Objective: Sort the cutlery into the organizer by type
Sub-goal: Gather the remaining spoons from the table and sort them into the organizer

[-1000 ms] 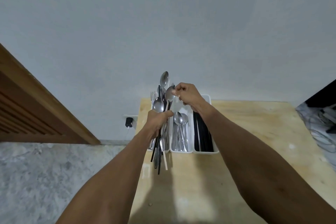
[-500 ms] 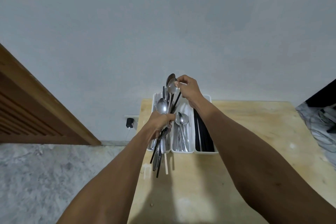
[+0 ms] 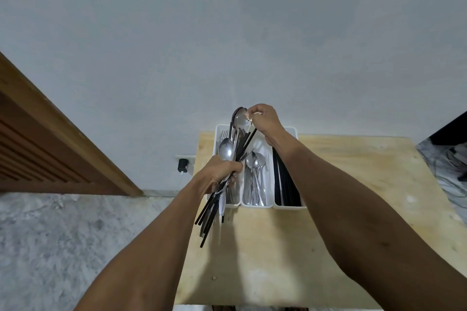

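Observation:
My left hand (image 3: pixel 219 175) is shut on a mixed bundle of cutlery (image 3: pixel 214 207), spoons and black chopsticks, held upright over the white three-slot organizer (image 3: pixel 292 130). My right hand (image 3: pixel 265 121) pinches the bowl of a metal spoon (image 3: pixel 241 118) at the bundle's top, above the organizer's far end. Forks (image 3: pixel 222 135) lie in the left slot, spoons (image 3: pixel 255 177) in the middle slot, black chopsticks (image 3: pixel 285 182) in the right slot.
The organizer stands at the far left of a light wooden table (image 3: pixel 341 197) against a grey wall. A plug and socket (image 3: pixel 182 164) sit low on the wall to the left. A wooden door frame (image 3: pixel 63 139) is far left, cables (image 3: pixel 452 166) far right.
My right hand has risen and drawn the spoon upward out of the bundle. My left hand has shifted slightly right with the bundle.

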`<action>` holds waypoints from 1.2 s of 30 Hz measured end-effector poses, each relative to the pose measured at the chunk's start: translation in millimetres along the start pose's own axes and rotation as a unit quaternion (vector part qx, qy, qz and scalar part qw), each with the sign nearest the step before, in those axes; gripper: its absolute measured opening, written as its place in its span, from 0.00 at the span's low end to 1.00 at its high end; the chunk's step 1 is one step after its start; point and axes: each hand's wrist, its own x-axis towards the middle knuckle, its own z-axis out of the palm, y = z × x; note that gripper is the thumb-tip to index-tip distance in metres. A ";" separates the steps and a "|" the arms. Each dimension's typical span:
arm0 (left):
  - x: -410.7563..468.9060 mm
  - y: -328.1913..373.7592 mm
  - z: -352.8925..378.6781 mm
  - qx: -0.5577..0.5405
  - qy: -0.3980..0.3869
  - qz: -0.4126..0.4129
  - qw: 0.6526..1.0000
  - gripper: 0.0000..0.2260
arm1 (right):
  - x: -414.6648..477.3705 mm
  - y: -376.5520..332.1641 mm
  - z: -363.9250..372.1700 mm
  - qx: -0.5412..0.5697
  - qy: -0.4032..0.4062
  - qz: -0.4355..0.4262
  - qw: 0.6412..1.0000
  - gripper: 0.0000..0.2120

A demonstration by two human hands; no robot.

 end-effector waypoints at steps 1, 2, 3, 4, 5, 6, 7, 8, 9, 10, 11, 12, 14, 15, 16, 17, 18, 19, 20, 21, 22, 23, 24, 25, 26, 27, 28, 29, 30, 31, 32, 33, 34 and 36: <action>-0.6 0.0 -0.3 0.005 -0.002 -0.001 1.000 0.05 | -0.6 -1.1 -1.7 -0.003 -0.009 -0.008 1.000 0.10; -0.6 -0.2 -0.3 0.010 -0.005 -0.002 1.000 0.06 | -2.1 -3.2 -3.7 0.003 -0.026 -0.013 1.000 0.09; -0.8 -0.5 0.4 0.011 -0.010 -0.004 1.000 0.07 | -2.8 -5.1 -5.1 0.010 -0.043 -0.014 0.999 0.09; -0.5 -1.2 1.1 0.010 -0.016 -0.006 1.000 0.07 | -3.2 -7.2 -5.9 0.012 -0.055 -0.015 0.998 0.09; 0.0 -2.0 1.8 0.008 -0.019 -0.007 1.000 0.07 | -2.9 -8.5 -5.8 0.007 -0.058 -0.018 0.998 0.09; 0.6 -2.6 2.4 0.008 -0.019 -0.007 1.000 0.07 | -1.7 -9.1 -4.9 -0.001 -0.052 -0.018 0.998 0.09; 1.5 -3.0 2.9 0.009 -0.018 -0.007 1.000 0.07 | -0.4 -9.2 -3.8 -0.008 -0.040 -0.018 0.999 0.08; 2.4 -3.5 3.0 0.010 -0.018 -0.008 1.000 0.07 | 1.2 -9.2 -3.0 -0.009 -0.017 -0.016 1.000 0.09; 2.6 -3.7 3.2 0.011 -0.020 -0.011 1.000 0.07 | 3.1 -9.7 -3.4 -0.003 0.016 -0.011 1.000 0.09; 2.3 -4.2 2.7 0.013 -0.023 -0.014 1.000 0.07 | 5.7 -11.1 -5.5 0.010 0.055 -0.007 0.998 0.11; 1.8 -4.8 1.6 0.016 -0.027 -0.017 0.999 0.07 | 7.4 -14.3 -10.0 0.024 0.095 -0.004 0.995 0.12; 1.5 -5.8 -0.3 0.020 -0.027 -0.018 0.999 0.07 | 9.9 -18.2 -16.7 0.034 0.134 -0.005 0.990 0.13; 1.0 -7.6 -4.6 0.022 -0.020 -0.014 0.999 0.07 | 15.5 -25.1 -32.5 0.039 0.199 -0.017 0.979 0.09; 2.4 -8.4 -6.9 0.017 -0.014 -0.012 1.000 0.07 | 18.0 -27.8 -41.3 0.042 0.227 -0.022 0.973 0.06; 4.2 -9.0 -9.8 0.015 -0.004 -0.009 1.000 0.07 | 19.1 -29.5 -49.5 0.045 0.252 -0.026 0.966 0.05; 6.0 -9.4 -12.5 0.014 0.005 -0.006 1.000 0.07 | 18.4 -30.2 -56.6 0.049 0.273 -0.029 0.960 0.04; 7.8 -9.4 -16.2 0.016 0.014 -0.003 1.000 0.06 | 18.0 -29.3 -61.8 0.054 0.289 -0.027 0.955 0.04; 9.3 -9.2 -19.1 0.016 0.020 -0.002 1.000 0.05 | 16.0 -27.7 -65.6 0.056 0.300 -0.024 0.952 0.04; 10.7 -8.5 -22.2 0.014 0.026 -0.001 1.000 0.04 | 14.1 -24.2 -67.6 0.048 0.306 -0.019 0.951 0.04; 11.8 -7.5 -24.7 0.008 0.030 0.000 1.000 0.04 | 12.0 -18.8 -67.4 0.032 0.308 -0.015 0.951 0.05; 13.0 -6.6 -26.5 -0.001 0.034 0.000 0.999 0.05 | 8.8 -11.1 -65.8 0.007 0.306 -0.013 0.952 0.05; 14.4 -5.7 -26.5 -0.014 0.037 -0.001 0.999 0.06 | 4.1 -1.5 -61.9 -0.017 0.295 -0.013 0.955 0.06; 15.0 -4.9 -25.9 -0.028 0.038 -0.001 0.999 0.08 | -1.7 9.9 -55.8 -0.042 0.278 -0.013 0.960 0.06; 16.1 -4.9 -24.8 -0.040 0.037 0.001 0.999 0.10 | -8.2 22.1 -48.4 -0.064 0.254 -0.012 0.965 0.06; 16.8 -5.0 -23.3 -0.047 0.036 0.003 0.998 0.11 | -13.9 35.5 -39.6 -0.083 0.229 -0.008 0.970 0.05; 17.4 -5.6 -21.4 -0.054 0.033 0.004 0.998 0.10 | -19.6 47.7 -31.2 -0.101 0.207 -0.005 0.973 0.05; 18.5 -7.1 -20.3 -0.060 0.031 0.003 0.998 0.10 | -24.7 58.7 -22.8 -0.118 0.182 0.004 0.976 0.05; 19.1 -8.6 -19.1 -0.065 0.029 0.001 0.997 0.08 | -29.0 67.7 -15.3 -0.139 0.153 0.014 0.978 0.06; 19.8 -10.1 -18.2 -0.069 0.026 -0.002 0.997 0.06 | -33.0 74.2 -8.8 -0.168 0.118 0.022 0.978 0.07; 20.1 -11.3 -17.4 -0.070 0.022 -0.003 0.997 0.05 | -36.5 78.3 -3.6 -0.199 0.081 0.028 0.976 0.08; 20.6 -12.9 -17.2 -0.069 0.018 -0.004 0.997 0.05 | -40.0 80.2 -0.5 -0.225 0.051 0.028 0.973 0.10; 21.5 -14.2 -17.1 -0.068 0.015 -0.006 0.998 0.06 | -41.4 80.7 1.6 -0.241 0.036 0.026 0.970 0.12; 21.7 -15.0 -16.6 -0.069 0.011 -0.007 0.998 0.07 | -41.7 80.3 2.4 -0.243 0.035 0.026 0.969 0.12; 22.8 -15.1 -15.1 -0.079 0.003 -0.008 0.997 0.09 | -39.3 73.5 1.7 -0.200 0.043 0.029 0.978 0.12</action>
